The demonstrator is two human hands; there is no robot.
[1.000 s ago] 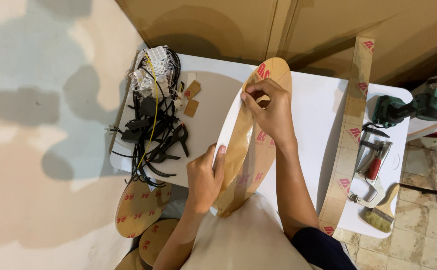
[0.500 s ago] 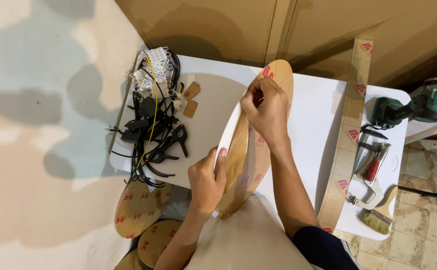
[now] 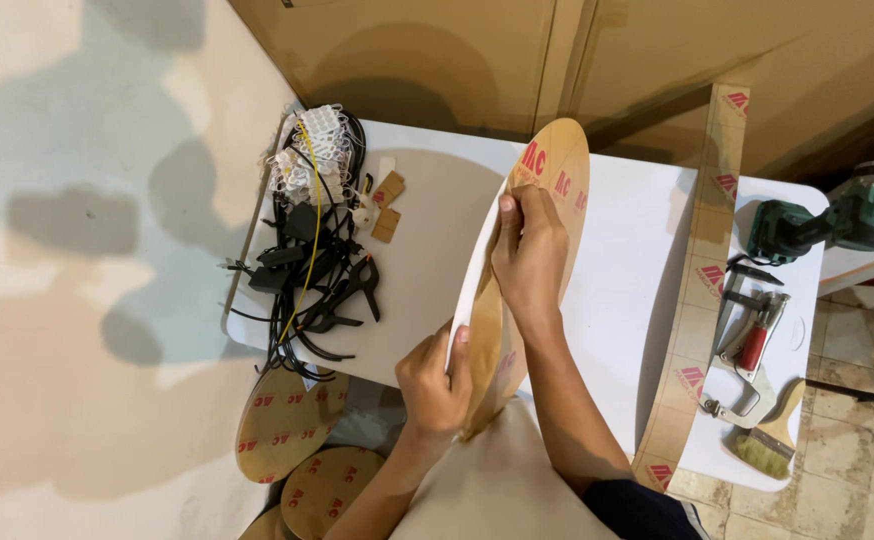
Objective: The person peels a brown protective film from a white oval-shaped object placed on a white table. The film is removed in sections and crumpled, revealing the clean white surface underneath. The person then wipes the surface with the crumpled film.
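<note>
A long oval panel (image 3: 555, 170), covered in brown paper with red marks and white along its edge, stands on edge over the white table (image 3: 627, 250). My left hand (image 3: 435, 378) grips the panel's near end at its white edge. My right hand (image 3: 529, 255) is higher up on the panel, fingers pinched on the brown paper covering near the far end. The panel's lower part is hidden behind my hands and my lap.
A tangle of black clamps and cables (image 3: 312, 270) with white parts (image 3: 312, 160) lies at the table's left. A long paper-covered strip (image 3: 702, 270), a green drill (image 3: 837, 220), a red-handled tool (image 3: 752, 345) and a brush (image 3: 767, 445) lie at right. Round paper-covered discs (image 3: 282, 425) lie on the floor.
My right hand has slid down the panel from its far tip toward me, still pinched on the paper. My left hand has stayed at the near end.
</note>
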